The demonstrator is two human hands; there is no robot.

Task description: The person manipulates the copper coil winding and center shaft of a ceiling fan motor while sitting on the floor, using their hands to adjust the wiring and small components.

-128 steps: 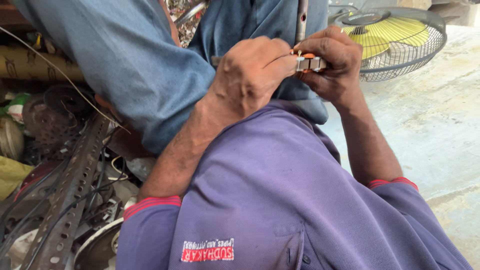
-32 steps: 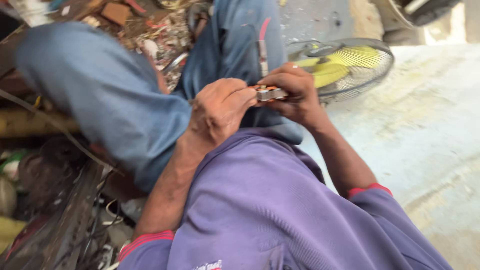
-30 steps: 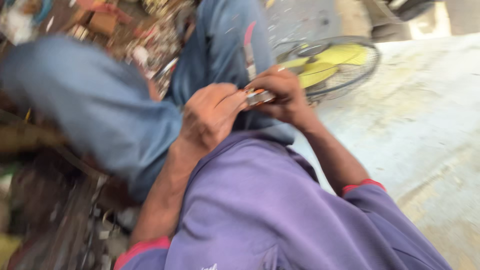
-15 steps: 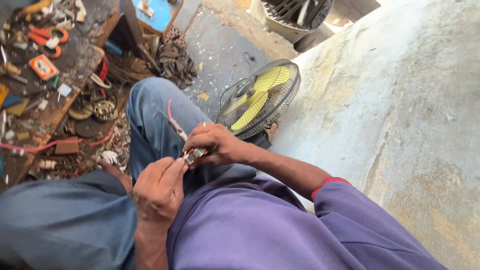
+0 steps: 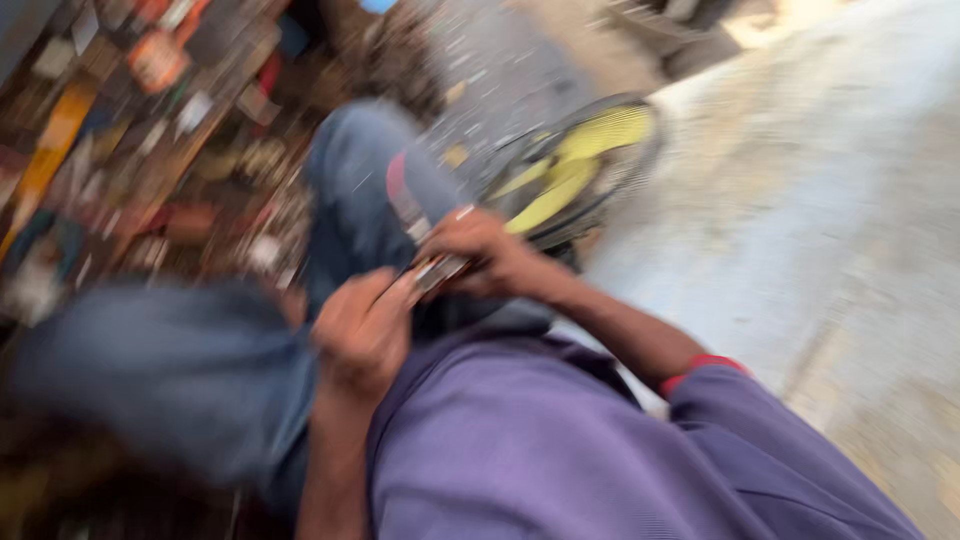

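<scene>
The left hand (image 5: 362,330) and right hand (image 5: 487,255) are meeting over the lap, pinching a small metal part (image 5: 437,270) between them. A fan (image 5: 570,170) is lying beyond, clutter (image 5: 150,150) spreading leftward.

Soft matt purple cloth of the shirt (image 5: 560,440) and faded blue denim on the jeans (image 5: 200,370) meet a small, shiny metal part (image 5: 437,270) (blur hides its detail). The fan (image 5: 570,170) shows glossy yellow plastic blades behind thin wire, on rough, matt concrete floor (image 5: 820,200).
</scene>
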